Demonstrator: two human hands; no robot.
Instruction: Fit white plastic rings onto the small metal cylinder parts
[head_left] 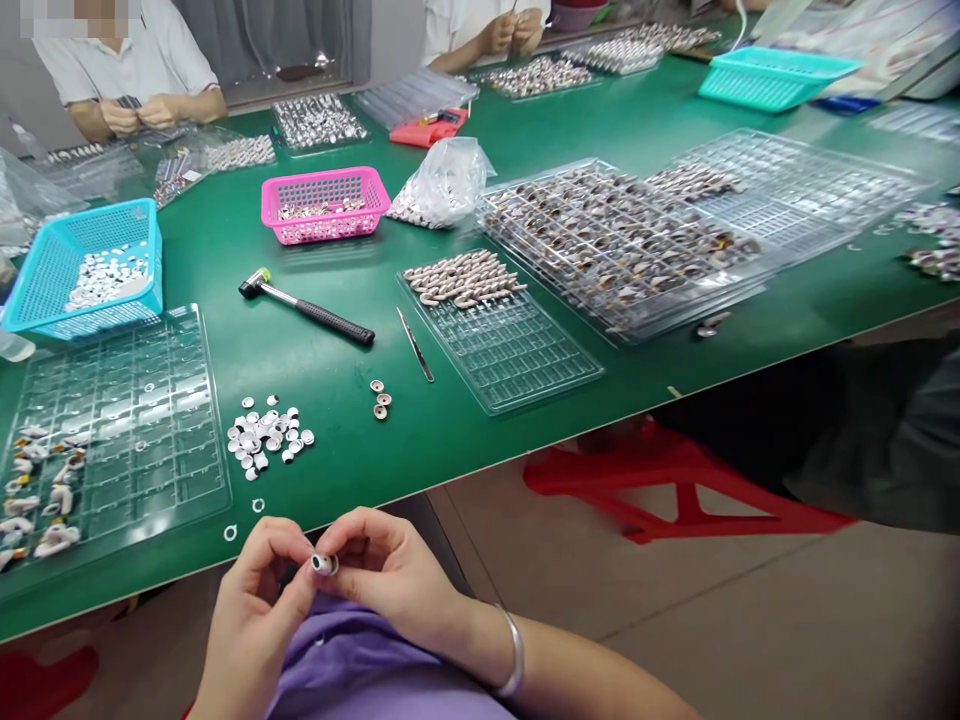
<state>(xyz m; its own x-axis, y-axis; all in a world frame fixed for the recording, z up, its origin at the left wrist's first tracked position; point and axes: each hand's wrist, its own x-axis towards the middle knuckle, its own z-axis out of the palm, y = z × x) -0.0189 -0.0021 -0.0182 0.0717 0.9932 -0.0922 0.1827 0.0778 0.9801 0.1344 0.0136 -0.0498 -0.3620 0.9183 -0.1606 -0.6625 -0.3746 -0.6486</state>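
Observation:
Below the green table's front edge, over my lap, both hands pinch one small round silver part (325, 564) between their fingertips. My left hand (251, 610) grips it from the left and my right hand (390, 575), with a silver bangle on the wrist, from the right. On the table just above lie a heap of small white round parts (266, 435) and three brownish caps (381, 398). A clear compartment tray (127, 420) at the left holds several finished pieces in its near left corner.
A black-handled hammer (307, 308) and tweezers (415, 344) lie mid-table. Around them are a blue basket (86, 265), a pink basket (326, 203), a plastic bag (446, 182) and more clear trays (517, 350) of parts. Two people work at the far side. A red stool (660, 480) stands under the table.

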